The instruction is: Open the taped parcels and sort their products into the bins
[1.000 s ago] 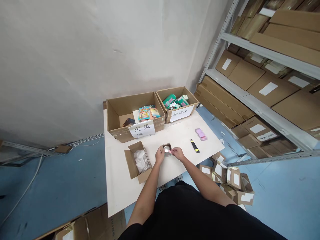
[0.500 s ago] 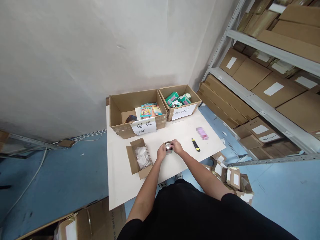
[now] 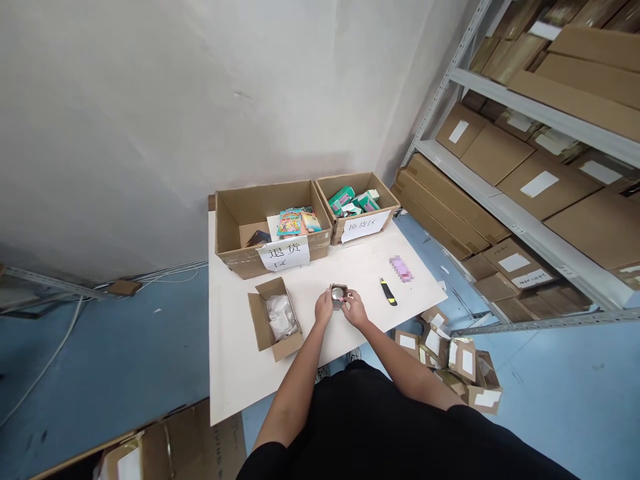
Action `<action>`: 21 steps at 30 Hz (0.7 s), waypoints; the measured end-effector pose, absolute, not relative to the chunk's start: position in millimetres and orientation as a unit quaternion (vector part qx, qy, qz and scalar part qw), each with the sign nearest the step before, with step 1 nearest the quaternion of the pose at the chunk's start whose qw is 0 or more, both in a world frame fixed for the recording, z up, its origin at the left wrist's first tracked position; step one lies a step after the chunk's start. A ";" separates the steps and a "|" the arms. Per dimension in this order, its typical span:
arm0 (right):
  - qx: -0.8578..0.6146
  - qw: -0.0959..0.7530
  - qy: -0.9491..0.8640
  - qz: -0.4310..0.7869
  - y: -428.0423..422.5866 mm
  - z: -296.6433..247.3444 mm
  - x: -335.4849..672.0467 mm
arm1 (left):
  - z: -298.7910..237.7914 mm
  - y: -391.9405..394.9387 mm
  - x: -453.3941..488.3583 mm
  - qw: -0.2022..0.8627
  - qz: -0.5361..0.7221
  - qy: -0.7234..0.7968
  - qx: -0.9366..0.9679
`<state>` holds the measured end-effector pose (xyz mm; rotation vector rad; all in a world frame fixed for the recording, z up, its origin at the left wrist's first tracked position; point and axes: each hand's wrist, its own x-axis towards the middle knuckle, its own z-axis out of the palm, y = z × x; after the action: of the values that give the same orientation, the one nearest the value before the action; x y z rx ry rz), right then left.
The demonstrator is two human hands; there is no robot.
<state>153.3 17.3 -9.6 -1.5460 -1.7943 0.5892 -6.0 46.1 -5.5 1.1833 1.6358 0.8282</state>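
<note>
Both my hands meet over the middle of the white table [image 3: 235,387]. My left hand [image 3: 324,309] and my right hand [image 3: 355,308] are closed on a small dark box with a shiny round silver piece [image 3: 338,293] showing in it. A bit of pink shows between my fingers. To the left stands an open small cardboard box [image 3: 273,322] with white crumpled paper inside. A black and yellow utility knife [image 3: 388,291] lies to the right of my right hand.
Two large open cartons stand at the table's back, the left carton [image 3: 235,227] with colourful booklets and the right carton [image 3: 353,183] with green packs, each with a paper label. A pink item [image 3: 401,269] lies beyond the knife. Small boxes [image 3: 460,363] litter the floor; shelving [image 3: 525,227] with cartons fills the right.
My right hand first held a pink bit at the box's side, then moved over the box, and now grips it from the right. The view has shifted slightly.
</note>
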 end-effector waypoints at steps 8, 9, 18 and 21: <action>-0.653 0.423 -0.513 0.363 17.4 -19.1 152.9 | -10.7 69.4 -9.2 0.521 0.293 0.643 0.479; -0.665 0.409 -0.495 0.382 21.2 -18.2 152.3 | -9.9 73.0 -11.9 0.531 0.288 0.637 0.479; -0.608 0.371 -0.428 0.557 63.1 12.7 151.8 | 8.2 85.2 -29.6 0.588 0.309 0.560 0.496; -0.580 0.400 -0.438 0.559 60.3 17.8 154.6 | 11.2 83.0 -29.0 0.572 0.345 0.554 0.497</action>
<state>154.6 60.3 17.8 -1.4666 -1.1069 1.4126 -29.0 83.0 11.2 1.1664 1.2990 0.8091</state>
